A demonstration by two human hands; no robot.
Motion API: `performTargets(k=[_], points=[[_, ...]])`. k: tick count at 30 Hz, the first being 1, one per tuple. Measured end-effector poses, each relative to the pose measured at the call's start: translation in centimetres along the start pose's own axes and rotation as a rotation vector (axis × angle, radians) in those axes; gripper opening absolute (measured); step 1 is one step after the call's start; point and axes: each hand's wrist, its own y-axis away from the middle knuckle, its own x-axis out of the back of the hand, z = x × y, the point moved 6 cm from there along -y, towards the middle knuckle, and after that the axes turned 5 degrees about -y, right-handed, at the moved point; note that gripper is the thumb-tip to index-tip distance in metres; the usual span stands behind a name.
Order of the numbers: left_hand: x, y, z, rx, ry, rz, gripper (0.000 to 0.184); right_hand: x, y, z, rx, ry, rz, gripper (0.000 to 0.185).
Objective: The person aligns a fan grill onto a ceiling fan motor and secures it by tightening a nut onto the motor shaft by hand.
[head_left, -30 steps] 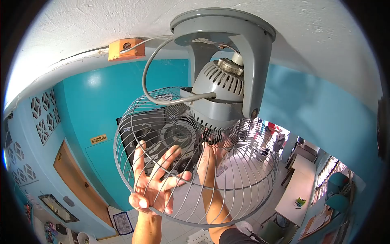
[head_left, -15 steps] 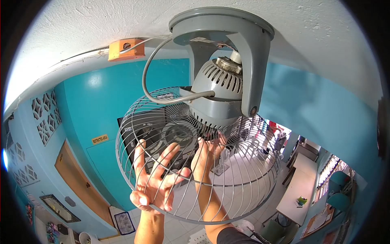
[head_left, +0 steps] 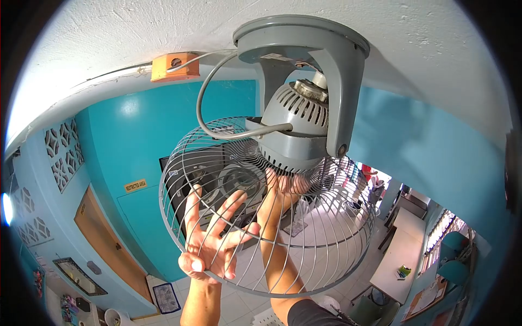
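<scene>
Cage [head_left: 304, 247] wires screen your right hand [head_left: 283, 190] — way in is round the near rim; motor housing [head_left: 293, 149] blocks above.

A teal wall [head_left: 141, 119] stands left of centre, a brown door [head_left: 111, 244] at lower left. At lower right, a pale bench [head_left: 399, 250] runs near a bright window [head_left: 438, 232].

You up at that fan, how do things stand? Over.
Left hand splayed at wire guard; right hand beneath motor housing; guard partly screens right hand. Over.
</scene>
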Motion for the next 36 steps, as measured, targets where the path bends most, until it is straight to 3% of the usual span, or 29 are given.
performTargets(k=[1, 4, 5, 6, 8, 9, 11, 16, 36], points=[[0.0, 0.0, 0.0, 0.005, -0.006, 0.009, 0.099, -1.6, 0.3, 0.9, -0.417, -0.788, -0.16, 0.036], [0.0, 0.0, 0.0, 0.007, -0.015, 0.005, 0.099, -5.9, 2.1, 3.5, -0.275, -0.641, -0.059, 0.039], [0.0, 0.0, 0.0, 0.008, -0.014, 0.004, 0.099, -8.5, 3.2, 4.4, -0.234, -0.352, -0.202, 0.039], [0.0, -0.1, 0.0, 0.009, -0.01, 0.009, 0.099, -9.4, 3.3, 4.7, -0.233, -0.352, -0.2, 0.039], [0.1, -0.1, 0.0, 0.008, -0.007, 0.014, 0.1, -9.2, 3.4, 4.6, -0.13, -0.744, 0.075, 0.036], [0.2, 0.0, 0.0, 0.006, -0.01, 0.022, 0.1, -6.6, 2.0, 2.9, -0.131, -0.745, 0.075, 0.036], [0.2, 0.1, 0.1, 0.0, -0.014, 0.032, 0.1, -3.7, 0.6, 1.3, -0.489, -0.776, -0.155, 0.032], [0.2, 0.0, 0.0, 0.008, -0.03, 0.023, 0.1, -4.3, 0.6, 1.9, -0.483, -0.992, 0.005, 0.031], [0.3, 0.1, 0.2, 0.029, -0.039, 0.005, 0.098, -4.5, 0.3, 1.4, -0.495, -1.102, 0.116, 0.028]])
